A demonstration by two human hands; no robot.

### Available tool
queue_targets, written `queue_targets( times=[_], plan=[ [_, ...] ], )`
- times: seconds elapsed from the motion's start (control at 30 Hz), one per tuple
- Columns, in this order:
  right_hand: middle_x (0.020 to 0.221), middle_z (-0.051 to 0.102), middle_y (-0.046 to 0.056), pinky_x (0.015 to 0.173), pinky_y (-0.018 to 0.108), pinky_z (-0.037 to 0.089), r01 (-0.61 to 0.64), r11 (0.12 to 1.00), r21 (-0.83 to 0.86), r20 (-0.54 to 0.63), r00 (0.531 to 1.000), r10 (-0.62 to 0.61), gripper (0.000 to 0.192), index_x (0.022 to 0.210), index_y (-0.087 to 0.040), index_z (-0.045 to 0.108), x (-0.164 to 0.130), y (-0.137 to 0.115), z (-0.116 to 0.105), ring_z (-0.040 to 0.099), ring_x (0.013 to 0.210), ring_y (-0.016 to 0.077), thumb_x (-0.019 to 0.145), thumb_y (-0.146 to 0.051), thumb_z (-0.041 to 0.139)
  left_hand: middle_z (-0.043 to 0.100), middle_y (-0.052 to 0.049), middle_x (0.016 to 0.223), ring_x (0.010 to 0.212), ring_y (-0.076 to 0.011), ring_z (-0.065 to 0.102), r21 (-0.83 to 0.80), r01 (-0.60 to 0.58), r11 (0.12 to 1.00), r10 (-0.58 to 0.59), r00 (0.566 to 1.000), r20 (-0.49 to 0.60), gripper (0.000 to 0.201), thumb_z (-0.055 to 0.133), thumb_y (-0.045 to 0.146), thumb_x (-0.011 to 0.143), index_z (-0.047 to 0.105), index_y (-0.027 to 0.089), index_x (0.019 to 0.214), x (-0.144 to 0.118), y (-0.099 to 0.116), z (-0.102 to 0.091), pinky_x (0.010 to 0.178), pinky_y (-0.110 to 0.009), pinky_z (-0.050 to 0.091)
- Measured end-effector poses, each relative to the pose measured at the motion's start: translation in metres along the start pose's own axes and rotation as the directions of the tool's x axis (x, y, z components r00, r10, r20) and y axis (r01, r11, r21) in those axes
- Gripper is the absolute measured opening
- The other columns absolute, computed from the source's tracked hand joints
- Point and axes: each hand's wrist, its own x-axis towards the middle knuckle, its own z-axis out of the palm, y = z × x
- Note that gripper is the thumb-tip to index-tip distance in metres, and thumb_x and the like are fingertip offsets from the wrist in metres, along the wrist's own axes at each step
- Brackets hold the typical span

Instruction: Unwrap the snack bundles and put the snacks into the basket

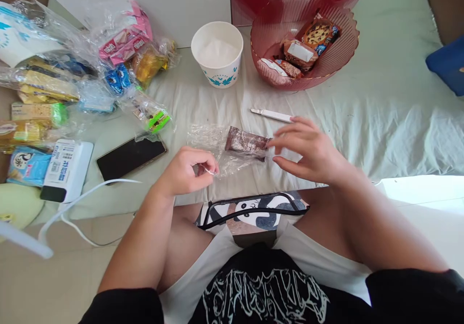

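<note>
In the head view, my left hand is closed in a pinch, with a thin white strip between thumb and forefinger. Just beyond its fingertips lies a crinkled clear plastic bag. A brown wrapped snack with pale print rests at the bag. My right hand has its fingers spread over the right end of that snack; whether they touch it I cannot tell. Past those fingers, a white utility knife lies on the cloth, its handle end close to my fingertips.
A white paper cup and a ribbed pink bowl holding several wrapped snacks stand at the back, before a box. Bagged snacks crowd the left. A phone, a white device and a cable lie nearer.
</note>
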Motion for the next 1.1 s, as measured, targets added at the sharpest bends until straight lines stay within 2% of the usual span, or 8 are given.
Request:
queue_targets(
  times=[0.23,0.37,0.43,0.53,0.63,0.7,0.83,1.1],
  plan=[
    [0.089,0.077,0.004,0.071,0.027,0.052,-0.072,0.971,0.226,0.186,0.982,0.029,0.015,0.097,-0.02,0.071,0.001,-0.016,-0.03,0.071,0.079,0.014,0.098,-0.015,0.058,0.07,-0.001,0.057,0.052,-0.0136,0.063,-0.215,0.122,0.969,-0.067,0.967,0.247,0.013,0.057,0.018,0.068,0.06,0.022,0.055,0.006,0.005,-0.006,0.051,-0.024,0.048],
    [0.073,0.075,-0.001,0.056,0.025,0.045,-0.288,0.902,0.32,0.631,0.775,0.024,0.025,0.093,-0.021,0.075,-0.005,-0.013,-0.024,0.065,0.059,0.0102,0.103,-0.026,0.052,0.08,-0.006,0.072,0.067,-0.0207,0.077,-0.277,0.291,0.916,-0.113,0.848,0.517,0.016,0.063,0.027,0.078,0.076,0.024,0.071,0.006,0.004,-0.01,0.061,-0.029,0.059],
    [0.068,0.073,-0.001,0.054,0.028,0.042,-0.335,0.928,0.161,0.655,0.74,0.153,0.029,0.095,-0.022,0.076,-0.009,-0.008,-0.018,0.063,0.054,0.012,0.103,-0.029,0.049,0.079,-0.006,0.07,0.06,-0.0194,0.075,-0.333,0.278,0.901,-0.131,0.906,0.403,0.014,0.067,0.03,0.082,0.078,0.024,0.075,0.004,0.001,-0.01,0.054,-0.027,0.057],
    [0.066,0.072,0.001,0.057,0.031,0.044,-0.408,0.91,-0.072,0.42,0.815,0.399,0.031,0.113,-0.023,0.076,-0.011,-0.002,-0.011,0.063,0.055,0.0158,0.102,-0.033,0.049,0.073,-0.001,0.06,0.038,-0.0109,0.058,-0.434,0.023,0.9,-0.096,0.985,-0.146,0.024,0.072,0.04,0.085,0.07,0.024,0.068,0.003,-0.006,-0.005,0.037,-0.023,0.04],
    [0.084,0.078,0.003,0.066,0.034,0.053,-0.478,0.877,-0.056,0.182,0.858,0.48,0.04,0.135,-0.023,0.066,-0.007,-0.003,-0.005,0.07,0.067,0.0189,0.099,-0.033,0.054,0.066,0.003,0.059,0.045,-0.0085,0.055,-0.213,-0.224,0.951,0.044,0.78,-0.624,0.029,0.07,0.043,0.09,0.064,0.024,0.068,0.006,-0.017,0.001,0.044,-0.024,0.043],
    [0.11,0.079,0.007,0.08,0.038,0.059,-0.445,0.896,0.009,0.08,0.893,0.443,0.043,0.14,-0.023,0.061,-0.002,-0.007,0.003,0.075,0.09,0.0225,0.097,-0.03,0.056,0.074,0.0,0.083,0.075,-0.0146,0.07,0.034,-0.185,0.982,0.168,0.781,-0.602,0.02,0.072,0.045,0.087,0.069,0.025,0.087,0.009,-0.023,0.003,0.068,-0.031,0.057],
    [0.138,0.068,0.011,0.107,0.047,0.054,-0.268,0.963,0.034,0.097,0.96,0.264,0.037,0.132,-0.023,0.064,0.005,-0.012,0.027,0.064,0.128,0.0285,0.096,-0.028,0.056,0.067,-0.012,0.135,0.127,-0.0309,0.063,0.357,0.053,0.933,0.04,0.967,-0.25,0.058,0.077,0.048,0.078,0.064,0.02,0.127,0.013,-0.023,0.006,0.106,-0.047,0.053],
    [0.136,0.067,0.015,0.102,0.053,0.05,-0.294,0.94,-0.172,0.194,0.926,0.325,0.058,0.145,-0.019,0.058,0.01,-0.009,0.057,0.063,0.118,0.0353,0.087,-0.023,0.063,0.073,-0.005,0.09,0.075,-0.0188,0.067,-0.172,0.396,0.902,-0.422,0.891,-0.166,0.028,0.052,0.045,0.091,0.066,0.021,0.088,0.025,-0.007,0.018,0.051,-0.026,0.046]
  ],
)
